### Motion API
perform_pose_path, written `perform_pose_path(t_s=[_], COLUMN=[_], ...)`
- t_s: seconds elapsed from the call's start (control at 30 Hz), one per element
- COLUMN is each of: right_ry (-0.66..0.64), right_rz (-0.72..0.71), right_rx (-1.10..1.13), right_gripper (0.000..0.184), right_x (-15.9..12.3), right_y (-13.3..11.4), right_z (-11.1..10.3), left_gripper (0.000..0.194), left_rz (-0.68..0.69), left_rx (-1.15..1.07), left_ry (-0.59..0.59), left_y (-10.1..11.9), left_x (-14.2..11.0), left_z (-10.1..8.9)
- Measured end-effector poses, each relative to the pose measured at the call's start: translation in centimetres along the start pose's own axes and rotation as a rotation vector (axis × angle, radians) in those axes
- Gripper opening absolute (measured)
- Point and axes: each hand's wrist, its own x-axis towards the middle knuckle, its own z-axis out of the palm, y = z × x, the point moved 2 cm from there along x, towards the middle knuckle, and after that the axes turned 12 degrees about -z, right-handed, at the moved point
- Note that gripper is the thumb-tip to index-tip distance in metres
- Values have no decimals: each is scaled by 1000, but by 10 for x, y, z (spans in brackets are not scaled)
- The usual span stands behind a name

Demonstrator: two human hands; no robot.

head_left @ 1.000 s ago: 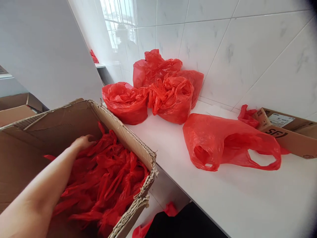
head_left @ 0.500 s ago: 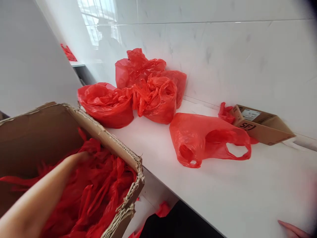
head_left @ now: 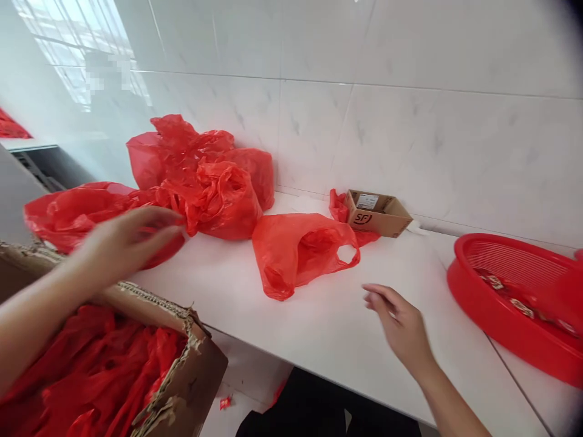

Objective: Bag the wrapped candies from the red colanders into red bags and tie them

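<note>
Your left hand (head_left: 130,243), half a second ago down among the red plastic in the carton (head_left: 195,361), is now raised clear, left of the flat-lying handled bag (head_left: 280,243); your right hand (head_left: 403,328), then only fingertips at the frame's edge, is fully in view, just right of that bag and on its near side. The handled bag, the landmark throughout, rests on the white table (head_left: 328,340), its long axis running roughly left to right, with one looped handle pointing rightward; your right hand is the nearer to it. Your right fingers curl loosely, with nothing visible between them; motion blur hides whether your left fingertips pinch anything. Materials: the handled bag is thin, translucent red film, slack and creased. Left of it and behind sit bulging, wrinkled bags (head_left: 232,203); left and nearer you, the carton shows a torn, corrugated rim. Behind and right of it stands a small smooth cardboard box (head_left: 378,226); farther right, a rounded red plastic basket (head_left: 483,312) with ribbed walls.
</note>
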Motion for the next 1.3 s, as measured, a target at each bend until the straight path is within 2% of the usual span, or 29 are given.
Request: perform_pose_path(t_s=[0.07, 0.1, 0.17, 0.2, 0.27, 0.33, 0.4, 0.5, 0.6, 0.67, 0.83, 0.93, 1.0, 1.1, 1.17, 1.23, 1.3], right_ry=[-78, -122, -221, -221, -218, -222, -235, -240, -220, -153, 242, 503, 613, 599, 595, 636, 683], right_rz=[-182, -239, -220, -185, -125, -89, -72, -86, -98, -70, 55, 70, 64, 110, 148, 161, 163], right_rx=[91, 90, -23, -56, -89, -86, -57, 35, 157, 286, 835, 951, 941, 803, 738, 736, 759], right_gripper=[23, 23, 26, 29, 30, 19, 11, 7, 8, 14, 19, 20, 20, 23, 27, 29, 30], right_x=[33, 49, 78, 89, 102, 102, 95, 79, 64, 54, 24, 5, -7, -20, -23, -21, -17], right_y=[-27, -34, -33, -26, -7, 13, 28, 37, 36, 34, 30, 33, 37, 45, 49, 50, 47], right_z=[37, 55, 84, 94, 106, 108, 102, 79, 42, 14, -50, -81, -98, -114, -116, -112, -104], left_gripper=[58, 58, 66, 69, 70, 63, 53, 48, 50, 52, 51, 49, 45, 40, 41, 44, 47], left_rz=[316, 417, 500, 526, 548, 545, 536, 519, 496, 479, 456, 372, 312, 293, 322, 395, 523], left_rx=[-73, -42, 132, 171, 237, 297, 331, 351, 365, 375, 384, 379, 358, 278, 197, 102, 6], left_ry=[-106, -162, -301, -328, -356, -369, -369, -343, -309, -290, -257, -230, -207, -161, -135, -152, -234], left_y=[77, 110, 157, 174, 195, 203, 204, 199, 194, 193, 198, 201, 204, 221, 242, 268, 293], left_x=[-11, -16, -21, -22, -20, -17, -13, -9, -5, -3, -2, 2, 7, 9, -2, -30, -73], left_z=[36, 56, 97, 117, 152, 183, 206, 227, 235, 238, 248, 249, 242, 220, 202, 186, 178])
